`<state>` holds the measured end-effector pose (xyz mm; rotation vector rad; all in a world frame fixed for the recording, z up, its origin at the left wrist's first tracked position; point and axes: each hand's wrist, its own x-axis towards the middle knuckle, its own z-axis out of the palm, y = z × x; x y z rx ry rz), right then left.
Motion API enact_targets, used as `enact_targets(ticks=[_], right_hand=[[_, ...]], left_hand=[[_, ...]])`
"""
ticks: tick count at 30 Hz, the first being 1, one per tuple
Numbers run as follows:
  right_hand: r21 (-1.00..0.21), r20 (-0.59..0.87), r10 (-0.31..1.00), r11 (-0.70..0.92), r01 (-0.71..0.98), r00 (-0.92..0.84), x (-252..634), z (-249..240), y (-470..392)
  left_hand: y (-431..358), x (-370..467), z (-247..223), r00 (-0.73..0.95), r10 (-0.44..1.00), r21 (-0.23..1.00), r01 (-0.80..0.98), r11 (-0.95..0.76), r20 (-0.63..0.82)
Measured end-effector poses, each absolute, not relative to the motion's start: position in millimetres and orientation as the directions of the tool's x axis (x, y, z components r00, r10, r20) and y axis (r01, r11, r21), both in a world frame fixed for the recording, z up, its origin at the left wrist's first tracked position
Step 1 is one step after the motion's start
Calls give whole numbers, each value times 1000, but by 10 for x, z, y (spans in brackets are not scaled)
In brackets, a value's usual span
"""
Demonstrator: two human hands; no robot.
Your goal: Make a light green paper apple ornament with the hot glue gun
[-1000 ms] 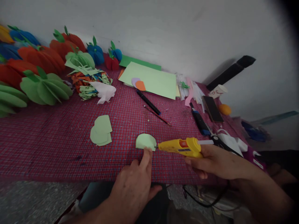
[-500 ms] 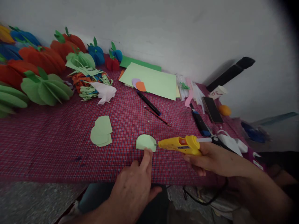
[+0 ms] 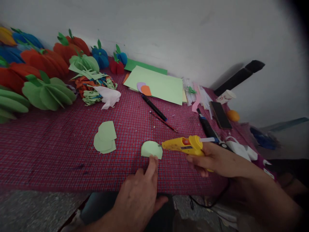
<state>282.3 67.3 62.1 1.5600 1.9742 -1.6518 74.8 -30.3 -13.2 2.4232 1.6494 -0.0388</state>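
A small pale green half-round paper piece (image 3: pixel 151 149) lies on the checked cloth near the front edge. The index finger of my left hand (image 3: pixel 138 195) presses on its lower edge, with the thumb held apart. My right hand (image 3: pixel 214 159) is wrapped round the handle of a yellow glue gun (image 3: pixel 182 144). The gun's nozzle points left and is at the upper right edge of the paper; whether it touches cannot be made out. To the left, several matching pale green pieces (image 3: pixel 105 137) overlap in a small pile.
Paper pumpkins (image 3: pixel 49 91) crowd the back left, beside shredded paper (image 3: pixel 90 87). Green sheets (image 3: pixel 156 84), a black pen (image 3: pixel 154 108) and a thin pencil (image 3: pixel 166 122) lie behind the paper. A phone (image 3: pixel 220 115), cup (image 3: pixel 226 96) and orange ball (image 3: pixel 233 115) are at right.
The glue gun and my right hand have moved slightly left and up, bringing the nozzle from the paper's right side to its upper right edge. My left finger remains on the paper.
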Motion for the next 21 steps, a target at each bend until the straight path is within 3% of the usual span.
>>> enact_targets(ticks=[21], right_hand=[[-702,-615,603,-126,701,-508,2578,597,789]], left_hand=[[-312,740,-159,386,913,177,916,-361,-131]])
